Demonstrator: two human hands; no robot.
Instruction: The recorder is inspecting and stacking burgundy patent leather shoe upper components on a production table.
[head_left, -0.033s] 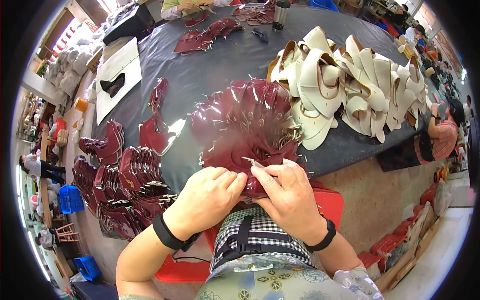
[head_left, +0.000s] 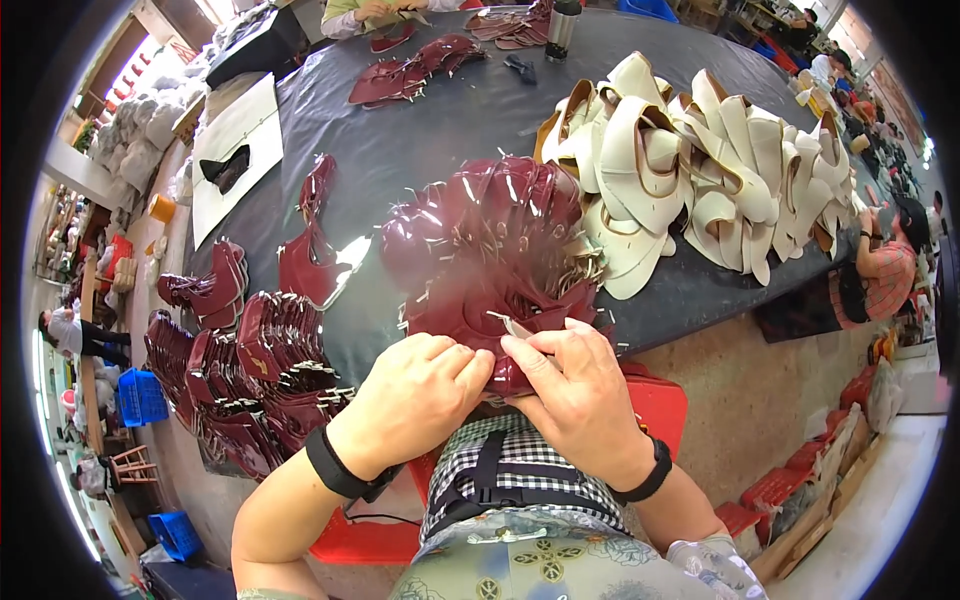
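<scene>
At the table's near edge I hold a glossy dark red shoe upper [head_left: 508,378] between my two hands. My left hand [head_left: 415,398] is closed, its fingers curled over the left side of the piece. The thumb and fingers of my right hand [head_left: 578,395] pinch its right side. By the right thumb a thin pale strip [head_left: 515,328] sticks up; I cannot tell whether it is part of the upper. Just beyond my hands lies a fanned pile of dark red uppers [head_left: 510,215] with white thread ends poking out.
Cream uppers [head_left: 640,150] are heaped at the right of the dark table [head_left: 375,150]. Stacked dark red uppers [head_left: 280,345] fill the near left. A white board [head_left: 235,125] lies at the far left, a metal flask [head_left: 562,30] at the back. Another person's hands [head_left: 385,12] work opposite.
</scene>
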